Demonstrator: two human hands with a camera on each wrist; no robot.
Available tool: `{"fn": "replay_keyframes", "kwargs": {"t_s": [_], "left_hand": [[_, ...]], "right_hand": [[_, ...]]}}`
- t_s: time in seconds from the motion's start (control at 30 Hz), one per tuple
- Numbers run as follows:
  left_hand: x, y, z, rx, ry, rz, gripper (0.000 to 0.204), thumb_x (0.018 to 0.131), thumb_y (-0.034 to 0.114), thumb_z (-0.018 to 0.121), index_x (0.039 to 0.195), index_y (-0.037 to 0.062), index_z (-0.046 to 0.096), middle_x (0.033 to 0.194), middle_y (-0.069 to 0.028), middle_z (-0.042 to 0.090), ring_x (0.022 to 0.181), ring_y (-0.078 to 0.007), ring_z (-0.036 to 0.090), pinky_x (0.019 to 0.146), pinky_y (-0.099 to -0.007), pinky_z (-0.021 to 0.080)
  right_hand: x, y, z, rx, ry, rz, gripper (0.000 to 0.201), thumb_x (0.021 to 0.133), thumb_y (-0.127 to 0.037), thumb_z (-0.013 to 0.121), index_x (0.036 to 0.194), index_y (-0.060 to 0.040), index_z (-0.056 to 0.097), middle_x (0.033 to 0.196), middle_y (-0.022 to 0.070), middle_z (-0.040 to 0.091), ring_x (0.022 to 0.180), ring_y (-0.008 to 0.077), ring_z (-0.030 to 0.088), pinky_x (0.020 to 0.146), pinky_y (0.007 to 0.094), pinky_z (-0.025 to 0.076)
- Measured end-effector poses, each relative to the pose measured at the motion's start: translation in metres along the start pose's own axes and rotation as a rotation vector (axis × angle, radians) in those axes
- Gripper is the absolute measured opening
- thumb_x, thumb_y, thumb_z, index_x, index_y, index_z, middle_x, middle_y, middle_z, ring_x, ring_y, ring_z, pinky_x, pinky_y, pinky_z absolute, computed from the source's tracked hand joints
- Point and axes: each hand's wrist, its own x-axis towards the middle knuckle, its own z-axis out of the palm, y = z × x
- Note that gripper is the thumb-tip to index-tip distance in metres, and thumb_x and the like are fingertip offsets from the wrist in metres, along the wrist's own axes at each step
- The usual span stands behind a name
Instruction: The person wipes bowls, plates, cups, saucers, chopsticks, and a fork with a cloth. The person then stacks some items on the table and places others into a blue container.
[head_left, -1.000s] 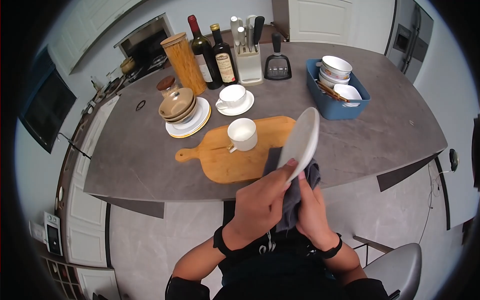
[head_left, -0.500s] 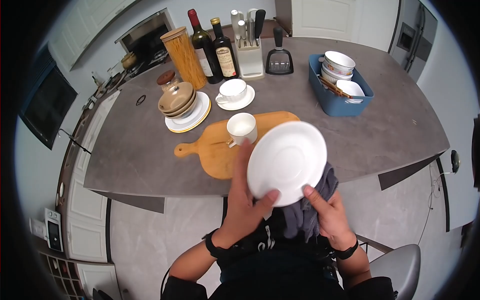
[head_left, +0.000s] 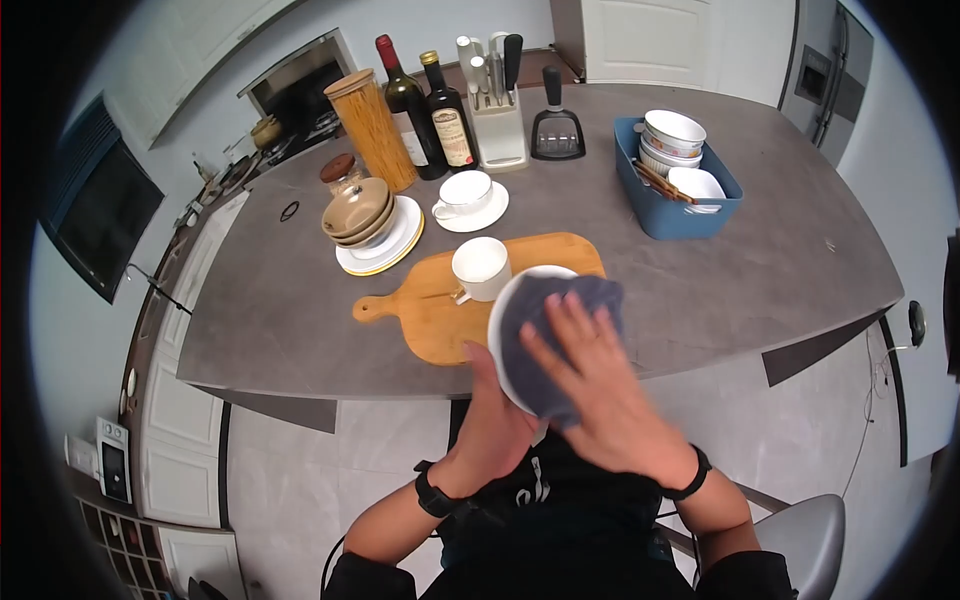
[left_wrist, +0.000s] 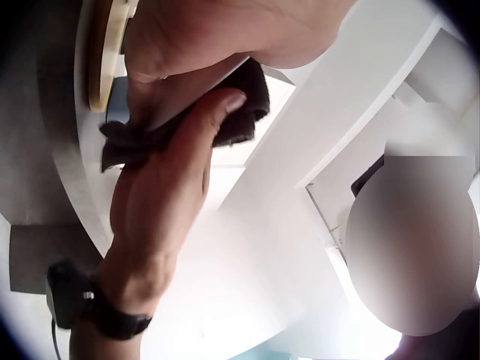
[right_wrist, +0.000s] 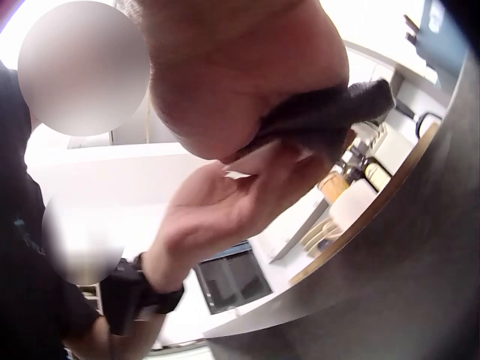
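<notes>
A white saucer [head_left: 500, 335] is held tilted over the near edge of the cutting board [head_left: 430, 330]. My left hand [head_left: 490, 425] grips its left and lower edge, with the fingers behind it in the right wrist view. A dark grey cloth [head_left: 535, 370] covers most of the saucer's face, and my right hand [head_left: 600, 400] presses the cloth flat with spread fingers. In the left wrist view the cloth [left_wrist: 251, 105] wraps past the saucer's edge by the right thumb. Just beyond the saucer, a white cup [head_left: 481, 268] stands on the board.
Behind the board are a cup on a saucer [head_left: 485, 215], stacked bowls [head_left: 355, 212] on plates, a spaghetti jar [head_left: 372, 135], bottles [head_left: 452, 125] and a knife block [head_left: 499, 135]. A blue basket [head_left: 685, 222] with bowls stands right; a grey chair [head_left: 810, 540] is below.
The saucer turned from edge-on to face up toward the head camera, then the right hand came off its lower right edge and brought the cloth over its face.
</notes>
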Motion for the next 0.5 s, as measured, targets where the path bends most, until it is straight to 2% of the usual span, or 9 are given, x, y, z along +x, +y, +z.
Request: {"fn": "replay_keyframes", "kwargs": {"t_s": [0.03, 0.13, 0.2, 0.27, 0.33, 0.4, 0.43, 0.47, 0.5], "left_hand": [[0.001, 0.005, -0.003, 0.058, 0.052, -0.002, 0.098, 0.093, 0.084, 0.019, 0.16, 0.0132, 0.025, 0.162, -0.008, 0.034, 0.148, -0.0237, 0.035, 0.12, -0.0417, 0.032], [-0.005, 0.016, -0.015, -0.024, 0.041, -0.088, 0.104, 0.09, 0.088, 0.018, 0.159, 0.0109, 0.028, 0.16, -0.0117, 0.036, 0.146, -0.0275, 0.037, 0.118, -0.0433, 0.035], [-0.004, 0.012, -0.007, 0.002, 0.096, -0.097, 0.107, 0.088, 0.09, 0.016, 0.159, 0.0113, 0.027, 0.159, -0.0125, 0.036, 0.146, -0.0293, 0.038, 0.118, -0.0446, 0.036], [-0.002, 0.007, -0.004, 0.112, 0.123, 0.0, 0.102, 0.088, 0.09, 0.019, 0.16, 0.0179, 0.028, 0.161, -0.0092, 0.035, 0.148, -0.0308, 0.036, 0.12, -0.0471, 0.033], [-0.002, 0.0, -0.005, 0.064, 0.06, 0.008, 0.094, 0.094, 0.084, 0.018, 0.162, 0.0206, 0.02, 0.165, -0.0075, 0.029, 0.151, -0.0285, 0.031, 0.122, -0.0471, 0.029], [0.0, -0.009, -0.006, 0.299, 0.061, 0.03, 0.082, 0.101, 0.073, 0.018, 0.164, 0.0206, 0.011, 0.167, -0.0056, 0.024, 0.153, -0.0257, 0.027, 0.124, -0.0458, 0.025], [0.001, -0.01, -0.007, 0.322, 0.026, 0.02, 0.074, 0.106, 0.061, 0.025, 0.164, 0.0179, 0.009, 0.166, -0.0057, 0.024, 0.152, -0.0236, 0.028, 0.124, -0.0443, 0.025], [0.001, -0.009, -0.006, 0.325, 0.028, 0.018, 0.074, 0.106, 0.061, 0.025, 0.164, 0.0179, 0.009, 0.166, -0.0057, 0.024, 0.152, -0.0236, 0.028, 0.124, -0.0443, 0.025], [0.001, -0.007, -0.001, 0.337, 0.045, -0.004, 0.074, 0.107, 0.059, 0.029, 0.161, 0.0111, 0.017, 0.161, -0.0076, 0.032, 0.147, -0.0215, 0.035, 0.12, -0.0401, 0.029]], "right_hand": [[-0.003, -0.002, 0.007, 0.088, -0.055, -0.066, 0.096, 0.076, -0.013, 0.076, 0.16, -0.0093, 0.03, 0.167, 0.0258, 0.013, 0.155, 0.0444, 0.012, 0.124, 0.0576, 0.014], [-0.008, -0.013, 0.008, 0.226, -0.176, -0.175, 0.097, 0.076, -0.014, 0.076, 0.161, -0.0101, 0.028, 0.168, 0.0243, 0.012, 0.156, 0.0439, 0.007, 0.124, 0.0584, 0.012], [-0.003, -0.01, 0.01, 0.212, -0.12, -0.18, 0.097, 0.075, -0.014, 0.076, 0.161, -0.0119, 0.029, 0.168, 0.0233, 0.012, 0.156, 0.0442, 0.007, 0.123, 0.06, 0.012], [0.005, -0.002, 0.011, 0.191, -0.062, -0.194, 0.098, 0.074, -0.013, 0.075, 0.161, -0.0137, 0.03, 0.168, 0.0223, 0.013, 0.156, 0.0446, 0.008, 0.122, 0.0616, 0.012], [0.014, 0.007, 0.012, -0.012, 0.066, -0.18, 0.1, 0.071, -0.012, 0.076, 0.161, -0.0178, 0.032, 0.169, 0.0203, 0.013, 0.156, 0.0455, 0.008, 0.121, 0.0642, 0.011], [0.023, 0.011, 0.005, -0.009, 0.114, -0.158, 0.1, 0.068, -0.011, 0.077, 0.159, -0.0188, 0.036, 0.167, 0.0193, 0.019, 0.155, 0.0463, 0.012, 0.121, 0.0642, 0.012], [0.026, 0.015, 0.0, -0.065, 0.156, -0.113, 0.098, 0.068, -0.01, 0.077, 0.158, -0.0181, 0.038, 0.165, 0.0191, 0.024, 0.153, 0.047, 0.015, 0.121, 0.0649, 0.012], [0.029, 0.018, -0.004, -0.12, 0.195, -0.066, 0.096, 0.068, -0.009, 0.076, 0.156, -0.0174, 0.04, 0.162, 0.0189, 0.03, 0.152, 0.0477, 0.017, 0.12, 0.0657, 0.012], [0.032, 0.021, -0.007, -0.157, 0.326, -0.06, 0.085, 0.07, -0.007, 0.075, 0.149, -0.0154, 0.047, 0.15, 0.0175, 0.045, 0.141, 0.0443, 0.039, 0.114, 0.0579, 0.034]]}}
